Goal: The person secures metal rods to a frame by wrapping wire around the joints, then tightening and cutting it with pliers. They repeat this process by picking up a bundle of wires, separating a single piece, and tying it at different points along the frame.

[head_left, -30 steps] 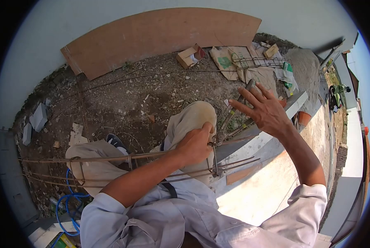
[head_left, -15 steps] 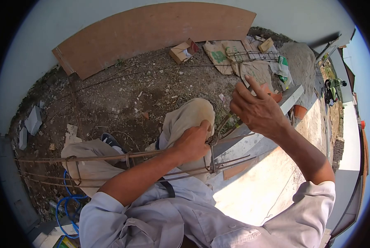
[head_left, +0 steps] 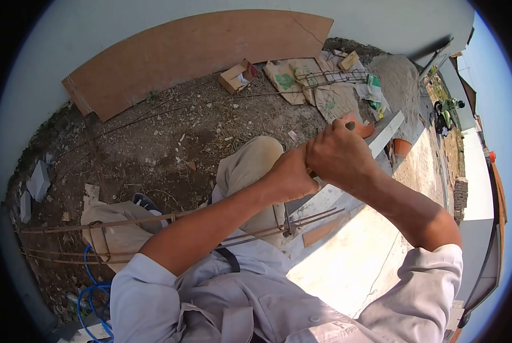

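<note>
My right hand (head_left: 340,153) is wrapped round a hand tool; only the dark end of its handle (head_left: 350,126) shows above the fist. Touching it on the left is my left hand (head_left: 293,174), closed, with its grip hidden from view. Below both hands, a frame of thin steel bars (head_left: 256,234) with wire stirrups lies across my legs. Its right ends reach past my knee, beside a pale concrete edge. The tool's working end is hidden by the hands.
Flattened paper sacks (head_left: 287,83), a small open carton (head_left: 237,77) and a curved-looking brown board (head_left: 198,51) lie beyond the dirt. An orange pot (head_left: 401,148) stands at the right. A blue hose (head_left: 90,297) coils at lower left. Grey blocks (head_left: 38,182) lie far left.
My left hand has moved up and right, off the bars, to meet my right hand. My right hand has come down and left, its fingers now closed. The view has shifted slightly.
</note>
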